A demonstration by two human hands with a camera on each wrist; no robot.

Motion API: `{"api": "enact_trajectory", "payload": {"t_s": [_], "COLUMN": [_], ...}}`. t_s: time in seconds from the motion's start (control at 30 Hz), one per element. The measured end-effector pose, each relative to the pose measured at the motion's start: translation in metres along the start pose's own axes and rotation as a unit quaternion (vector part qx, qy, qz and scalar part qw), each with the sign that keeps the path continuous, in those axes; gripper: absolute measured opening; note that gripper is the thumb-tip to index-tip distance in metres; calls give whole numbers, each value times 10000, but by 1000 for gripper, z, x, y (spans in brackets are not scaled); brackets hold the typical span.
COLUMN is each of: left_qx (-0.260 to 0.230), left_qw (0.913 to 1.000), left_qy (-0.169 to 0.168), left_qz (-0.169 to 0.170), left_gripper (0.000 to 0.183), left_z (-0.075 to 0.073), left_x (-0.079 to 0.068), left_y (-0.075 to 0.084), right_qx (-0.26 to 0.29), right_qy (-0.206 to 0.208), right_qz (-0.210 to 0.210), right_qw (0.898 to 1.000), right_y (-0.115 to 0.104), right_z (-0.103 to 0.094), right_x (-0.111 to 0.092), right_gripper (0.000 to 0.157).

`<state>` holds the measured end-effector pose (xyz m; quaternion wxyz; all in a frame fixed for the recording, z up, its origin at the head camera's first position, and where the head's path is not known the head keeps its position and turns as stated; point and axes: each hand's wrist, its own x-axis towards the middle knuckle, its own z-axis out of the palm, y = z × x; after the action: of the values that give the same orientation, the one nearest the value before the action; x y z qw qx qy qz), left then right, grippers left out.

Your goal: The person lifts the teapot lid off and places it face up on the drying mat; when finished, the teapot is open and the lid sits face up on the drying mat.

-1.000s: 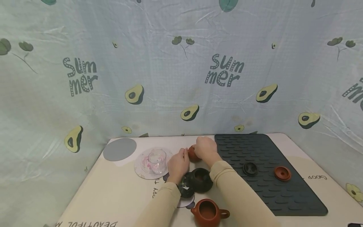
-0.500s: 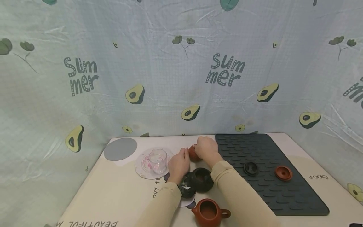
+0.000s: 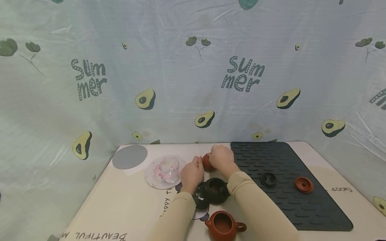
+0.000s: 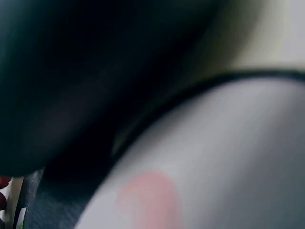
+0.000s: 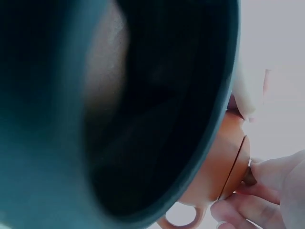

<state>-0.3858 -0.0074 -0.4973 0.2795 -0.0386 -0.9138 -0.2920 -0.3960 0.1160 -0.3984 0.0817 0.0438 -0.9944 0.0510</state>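
A small red-brown teapot [image 3: 206, 162] stands at the back middle of the table. My right hand [image 3: 222, 157] lies over its top. In the right wrist view its fingers [image 5: 252, 202] pinch the knob of the lid on that teapot [image 5: 221, 160]. My left hand [image 3: 191, 172] is just left of the pot, with its fingertips against the pot's side. A dark teapot [image 3: 215, 190] without a lid sits right in front of both wrists, and its rim [image 5: 217, 119] fills most of the right wrist view. The left wrist view is a dark blur.
An open brown teapot [image 3: 223, 226] stands at the near edge. A dark lid [image 3: 268, 179] and a brown lid [image 3: 303, 184] lie on the black mat [image 3: 289, 207] at right. At left, a glass cup [image 3: 169, 168] sits on a clear saucer [image 3: 150, 175] beside a grey coaster [image 3: 129, 156].
Both hands stay at the small teapot; only the head view has shifted slightly.
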Motion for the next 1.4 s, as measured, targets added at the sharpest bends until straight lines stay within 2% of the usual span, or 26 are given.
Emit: {"api": "enact_trajectory", "payload": {"t_s": [0.13, 0.43, 0.63, 0.83, 1.03, 1.4], "left_qx": [23, 41, 31, 59, 54, 121], "left_qw": [9999, 10000, 9999, 9998, 9999, 9999], "left_qy": [128, 23, 126, 193, 95, 50], "left_qz": [41, -53, -13, 22, -37, -35], "left_gripper": [36, 37, 36, 34, 34, 34], "left_z": [1, 3, 3, 3, 1, 0], "left_x": [-1, 0, -1, -1, 0, 0], "left_y": [2, 4, 4, 4, 4, 6], "right_qx": [77, 349, 404, 628, 1026, 1234], "right_qy": [14, 155, 304, 282, 280, 187], "right_qz": [-71, -146, -274, -308, -283, -226], "right_qw": [9999, 9992, 9983, 9971, 9939, 9919], "right_y": [4, 11, 14, 14, 14, 23], "right_z": [0, -10, -14, -17, -14, -9], "right_x": [-2, -8, -10, -12, -15, -18], "right_gripper": [28, 24, 23, 22, 20, 22]}}
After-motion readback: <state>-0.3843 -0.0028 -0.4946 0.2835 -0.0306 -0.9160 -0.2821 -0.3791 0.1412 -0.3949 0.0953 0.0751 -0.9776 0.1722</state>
